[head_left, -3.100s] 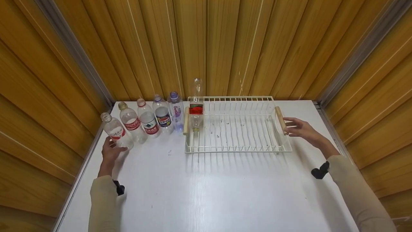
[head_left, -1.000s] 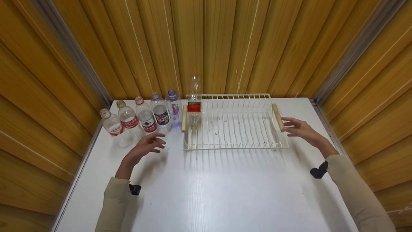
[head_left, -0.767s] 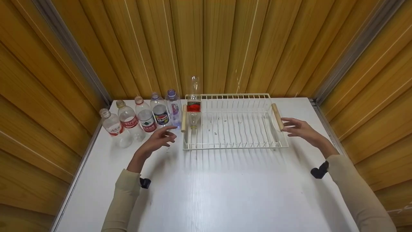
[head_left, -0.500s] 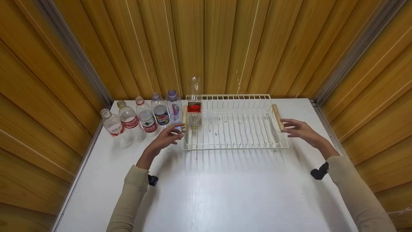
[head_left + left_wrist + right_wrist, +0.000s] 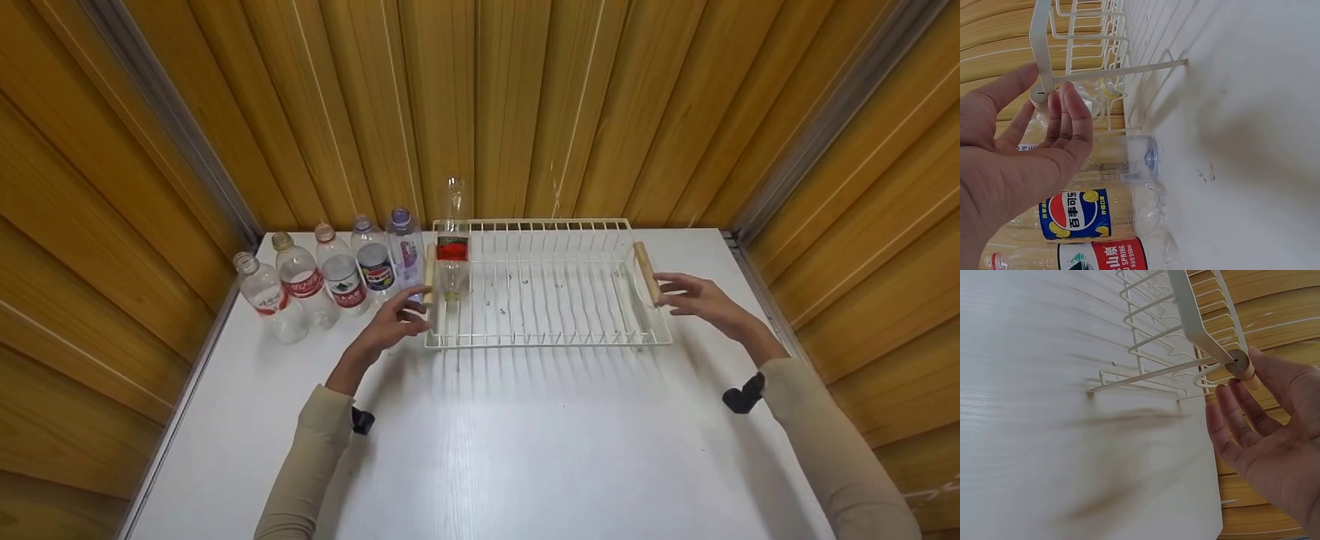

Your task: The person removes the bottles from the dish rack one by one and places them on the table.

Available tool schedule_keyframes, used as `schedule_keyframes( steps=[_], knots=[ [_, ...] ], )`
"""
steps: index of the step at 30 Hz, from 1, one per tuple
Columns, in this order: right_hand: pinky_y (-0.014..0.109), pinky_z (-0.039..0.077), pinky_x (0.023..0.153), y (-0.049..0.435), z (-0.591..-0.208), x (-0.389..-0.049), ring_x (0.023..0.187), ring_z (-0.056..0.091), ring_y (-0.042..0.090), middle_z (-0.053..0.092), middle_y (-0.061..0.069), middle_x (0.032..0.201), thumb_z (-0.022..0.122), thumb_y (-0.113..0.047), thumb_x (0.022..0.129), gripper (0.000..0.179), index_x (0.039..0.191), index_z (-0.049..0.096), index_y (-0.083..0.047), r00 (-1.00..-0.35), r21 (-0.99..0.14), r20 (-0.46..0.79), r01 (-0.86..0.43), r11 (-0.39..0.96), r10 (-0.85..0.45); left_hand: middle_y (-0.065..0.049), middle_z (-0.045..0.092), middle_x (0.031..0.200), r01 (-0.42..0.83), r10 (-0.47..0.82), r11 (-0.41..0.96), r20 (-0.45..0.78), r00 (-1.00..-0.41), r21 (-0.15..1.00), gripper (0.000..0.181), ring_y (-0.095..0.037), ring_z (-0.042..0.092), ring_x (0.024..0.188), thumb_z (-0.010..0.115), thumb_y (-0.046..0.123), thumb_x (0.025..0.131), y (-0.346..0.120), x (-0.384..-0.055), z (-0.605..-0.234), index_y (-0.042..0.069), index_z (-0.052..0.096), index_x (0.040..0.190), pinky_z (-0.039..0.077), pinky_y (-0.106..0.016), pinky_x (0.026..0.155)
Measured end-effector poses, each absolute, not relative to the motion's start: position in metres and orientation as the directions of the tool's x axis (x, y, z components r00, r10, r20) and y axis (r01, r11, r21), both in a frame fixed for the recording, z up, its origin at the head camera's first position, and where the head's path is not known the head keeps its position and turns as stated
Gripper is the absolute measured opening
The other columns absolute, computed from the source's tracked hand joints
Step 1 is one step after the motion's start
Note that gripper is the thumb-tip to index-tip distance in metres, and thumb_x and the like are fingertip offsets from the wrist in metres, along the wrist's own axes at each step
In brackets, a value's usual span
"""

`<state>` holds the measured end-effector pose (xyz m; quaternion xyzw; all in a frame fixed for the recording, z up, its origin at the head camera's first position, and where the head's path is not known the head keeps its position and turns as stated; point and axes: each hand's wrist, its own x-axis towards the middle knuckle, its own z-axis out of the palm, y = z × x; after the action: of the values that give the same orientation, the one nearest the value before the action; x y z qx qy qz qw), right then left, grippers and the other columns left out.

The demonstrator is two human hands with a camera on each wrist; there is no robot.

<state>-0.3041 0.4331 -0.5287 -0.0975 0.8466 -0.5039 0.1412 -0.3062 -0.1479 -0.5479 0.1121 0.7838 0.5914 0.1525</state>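
A white wire dish rack (image 5: 555, 345) with two wooden handles stands on the table toward the back. My left hand (image 5: 386, 326) pinches the rack's left handle (image 5: 430, 274); in the left wrist view, fingertips (image 5: 1075, 101) meet it from both sides. At the other end, my right hand (image 5: 701, 300) holds the right handle (image 5: 648, 271) between thumb and fingertips, as the right wrist view shows. Inside the rack's left end, a clear plastic bottle (image 5: 453, 249) with a red label stands upside down, its neck low and its base leaning toward the wall.
Left of the rack, several uncapped plastic bottles stand in a slanting row: a purple-tinted one (image 5: 407, 247), a blue-labelled Pepsi bottle (image 5: 376, 266), a red-and-white-labelled water bottle (image 5: 345, 279) and two more red-labelled ones. Wood-look panels (image 5: 517, 112) enclose the white table (image 5: 487, 450).
My left hand has let go of the leftmost bottle, moved right past the row and taken the rack's left handle. The right hand has stayed at its handle.
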Motion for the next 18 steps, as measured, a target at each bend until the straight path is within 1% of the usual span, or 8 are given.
schedule_keyframes(
  steps=[4, 8, 10, 11, 12, 15, 17, 18],
  knots=[
    [0.019, 0.055, 0.091, 0.433, -0.518, -0.308, 0.104, 0.063, -0.006, 0.045, 0.031, 0.151, 0.061, -0.026, 0.104, 0.064, 0.156, 0.035, 0.001, -0.948, -0.871, -0.128, -0.032, 0.489, -0.29, -0.031, 0.052, 0.137, -0.001, 0.361, 0.274, -0.104, -0.927, 0.962, 0.068, -0.023, 0.06, 0.107, 0.071, 0.004, 0.093, -0.15, -0.306, -0.55, 0.014, 0.044, 0.154, 0.053, -0.03, 0.083],
    [0.015, 0.054, 0.09, 0.428, -0.504, -0.316, 0.105, 0.061, -0.008, 0.045, 0.031, 0.151, 0.06, -0.027, 0.104, 0.063, 0.155, 0.037, 0.001, -0.952, -0.865, -0.113, -0.046, 0.499, -0.284, -0.032, 0.052, 0.138, 0.002, 0.364, 0.28, -0.104, -0.926, 0.96, 0.068, -0.023, 0.06, 0.106, 0.071, 0.006, 0.093, -0.15, -0.305, -0.551, 0.015, 0.043, 0.154, 0.053, -0.032, 0.083],
    [0.015, 0.054, 0.091, 0.423, -0.497, -0.321, 0.108, 0.061, -0.003, 0.045, 0.03, 0.152, 0.06, -0.027, 0.104, 0.062, 0.155, 0.037, 0.0, -0.952, -0.861, -0.11, -0.052, 0.505, -0.287, -0.032, 0.052, 0.137, 0.002, 0.362, 0.281, -0.104, -0.926, 0.96, 0.069, -0.022, 0.06, 0.103, 0.071, 0.006, 0.093, -0.15, -0.305, -0.551, 0.014, 0.043, 0.155, 0.054, -0.036, 0.085],
    [0.015, 0.053, 0.091, 0.419, -0.494, -0.323, 0.113, 0.063, 0.004, 0.045, 0.029, 0.152, 0.06, -0.026, 0.104, 0.062, 0.155, 0.037, 0.0, -0.951, -0.862, -0.107, -0.056, 0.504, -0.289, -0.033, 0.051, 0.137, -0.001, 0.363, 0.281, -0.107, -0.926, 0.96, 0.069, -0.022, 0.06, 0.103, 0.071, 0.005, 0.093, -0.149, -0.303, -0.546, 0.013, 0.042, 0.155, 0.054, -0.04, 0.086],
    [0.015, 0.054, 0.091, 0.416, -0.492, -0.326, 0.115, 0.062, 0.007, 0.045, 0.029, 0.152, 0.06, -0.025, 0.104, 0.061, 0.155, 0.037, 0.0, -0.95, -0.862, -0.104, -0.062, 0.504, -0.294, -0.032, 0.052, 0.137, -0.004, 0.36, 0.285, -0.112, -0.926, 0.958, 0.069, -0.022, 0.06, 0.103, 0.071, 0.005, 0.093, -0.149, -0.303, -0.546, 0.013, 0.042, 0.155, 0.055, -0.041, 0.087],
    [0.018, 0.054, 0.093, 0.402, -0.486, -0.334, 0.117, 0.061, 0.011, 0.047, 0.028, 0.151, 0.06, -0.023, 0.104, 0.06, 0.155, 0.038, -0.001, -0.946, -0.859, -0.093, -0.081, 0.506, -0.31, -0.029, 0.053, 0.136, -0.02, 0.354, 0.292, -0.127, -0.927, 0.956, 0.069, -0.022, 0.06, 0.102, 0.071, 0.005, 0.093, -0.149, -0.303, -0.545, 0.015, 0.043, 0.155, 0.055, -0.041, 0.087],
    [0.025, 0.055, 0.097, 0.391, -0.485, -0.339, 0.115, 0.062, 0.009, 0.048, 0.027, 0.149, 0.059, -0.022, 0.104, 0.058, 0.155, 0.039, -0.001, -0.942, -0.86, -0.093, -0.087, 0.504, -0.322, -0.028, 0.053, 0.137, -0.029, 0.352, 0.295, -0.137, -0.926, 0.955, 0.069, -0.023, 0.061, 0.103, 0.071, 0.006, 0.093, -0.149, -0.304, -0.546, 0.017, 0.043, 0.155, 0.055, -0.037, 0.086],
    [0.029, 0.055, 0.1, 0.385, -0.484, -0.342, 0.113, 0.061, 0.005, 0.049, 0.028, 0.148, 0.059, -0.022, 0.104, 0.057, 0.154, 0.04, -0.001, -0.94, -0.859, -0.094, -0.089, 0.503, -0.328, -0.027, 0.054, 0.138, -0.032, 0.348, 0.295, -0.138, -0.927, 0.955, 0.068, -0.023, 0.061, 0.104, 0.072, 0.007, 0.093, -0.149, -0.306, -0.551, 0.019, 0.044, 0.154, 0.054, -0.034, 0.084]
  ],
)
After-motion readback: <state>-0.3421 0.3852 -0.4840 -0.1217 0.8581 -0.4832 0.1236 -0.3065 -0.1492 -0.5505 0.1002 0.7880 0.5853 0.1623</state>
